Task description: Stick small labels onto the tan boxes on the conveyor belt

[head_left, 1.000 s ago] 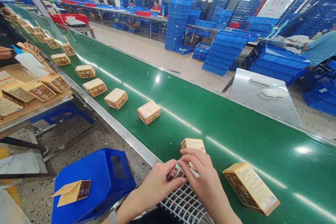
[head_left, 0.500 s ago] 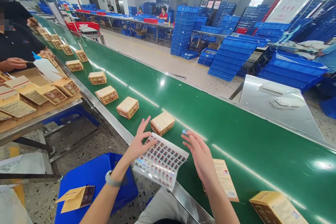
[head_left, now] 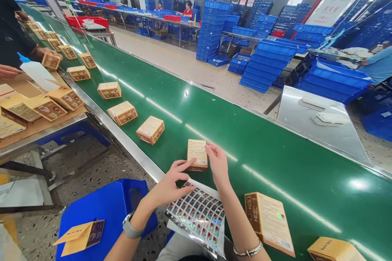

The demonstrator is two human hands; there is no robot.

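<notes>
My left hand (head_left: 173,183) grips a sheet of small shiny stickers (head_left: 199,212) under its thumb. Its index finger rests on the top face of a small tan and brown carton (head_left: 197,151) lying on the green belt. My right hand (head_left: 217,163) has its fingertips pinched at the upper right corner of that carton, on a small shiny sticker (head_left: 205,147) partly hidden by the fingers. Right of my forearm lies another carton (head_left: 272,222) with a shiny sticker on its face. Further up the belt, a carton (head_left: 150,129) sits left of my hands.
The green conveyor belt (head_left: 260,147) runs diagonally, carrying several more cartons. At left, a co-worker's hand (head_left: 45,54) holds a carton near a white bottle (head_left: 38,73) and a table of opened cartons (head_left: 49,108). A blue bin (head_left: 101,208) with a folded carton stands below.
My right hand has brought the sticker leftward onto the carton. The carton has turned and shifted closer, and my left index finger now touches it. The sheet has moved lower and to the right.
</notes>
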